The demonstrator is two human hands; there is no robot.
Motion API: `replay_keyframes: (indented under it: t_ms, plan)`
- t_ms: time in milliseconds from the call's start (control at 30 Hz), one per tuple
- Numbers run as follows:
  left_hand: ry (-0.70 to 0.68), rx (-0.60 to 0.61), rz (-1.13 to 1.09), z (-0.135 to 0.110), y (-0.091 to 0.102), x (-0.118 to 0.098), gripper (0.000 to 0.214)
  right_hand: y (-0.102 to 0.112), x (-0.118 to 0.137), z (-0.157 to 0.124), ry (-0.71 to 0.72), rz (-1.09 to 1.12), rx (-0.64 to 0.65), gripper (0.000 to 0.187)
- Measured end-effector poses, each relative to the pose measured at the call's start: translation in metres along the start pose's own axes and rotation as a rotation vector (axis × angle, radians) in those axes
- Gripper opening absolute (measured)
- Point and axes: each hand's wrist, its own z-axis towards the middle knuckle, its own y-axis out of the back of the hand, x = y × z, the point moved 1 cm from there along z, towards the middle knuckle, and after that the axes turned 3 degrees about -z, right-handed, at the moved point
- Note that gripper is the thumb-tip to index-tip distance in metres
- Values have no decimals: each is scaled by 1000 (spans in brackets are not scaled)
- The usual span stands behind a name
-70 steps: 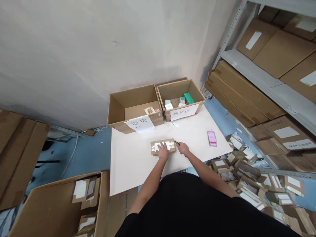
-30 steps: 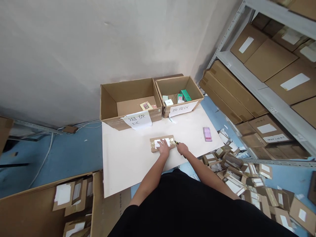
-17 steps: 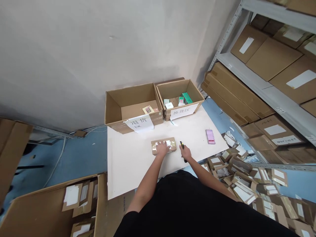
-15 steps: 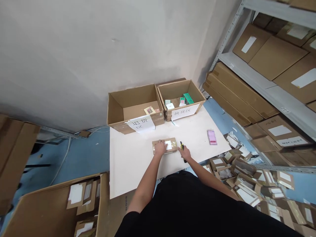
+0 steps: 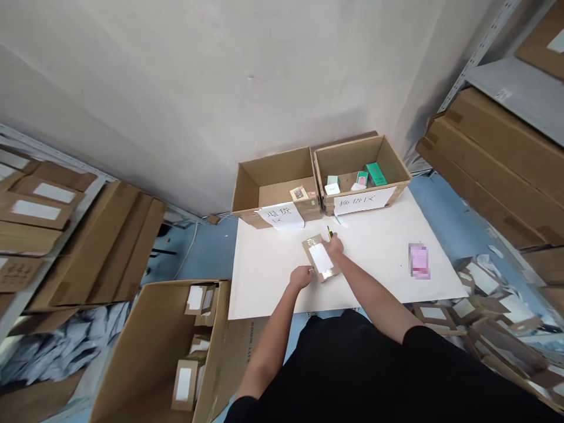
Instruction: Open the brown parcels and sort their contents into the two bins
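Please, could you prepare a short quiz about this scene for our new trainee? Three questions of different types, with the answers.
1. True or false: the left hand holds the cutter.
2. What colour is the box farthest right inside the right-hand carton on the table? A) orange B) green C) black
3. On which side of the parcel does the pink item lie, as the person sees it?

Key: 1. False, the right hand does. 2. B. 3. Right.

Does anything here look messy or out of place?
Yes. Cartons lie jumbled beside the table at the right, at odd angles. The paper sign on the left box hangs askew. The pink item is blurred into squares, so I can't identify it.
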Motion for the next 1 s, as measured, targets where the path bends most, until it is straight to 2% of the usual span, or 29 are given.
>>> replay_keyframes:
  t_ms: [100,167,300,367,433,600,733,867,1000]
  plan:
    - [-31,-72,46,3,7,-9,43,11,-19,-4,-48,46,-67,52]
    - [-115,-100,122,11,11,-17,57,11,-46,-16,-82,58,-102,51]
    - [-326,20,264,32,12,-28,94,-4,-104,-49,-80,29,-14,52]
    - [-328,52,262,40,9,-31,99,-12,-125,-63,-76,60,34,47]
    - [-267,23,246,46,3,-36,95,-15,-138,-71,-85,115,72,38]
    - [-82,-143,268,53,-25,-68,84,4,-148,-64,-79,247,137,27]
    - [12,-185,249,54,-48,-97,89,27,-145,-51,-23,266,162,22]
    - [-7,-184,239,53,-54,-104,93,38,-140,-39,22,235,167,21]
    - [-11,-183,267,53,-51,-101,85,39,-134,-24,68,176,199,22]
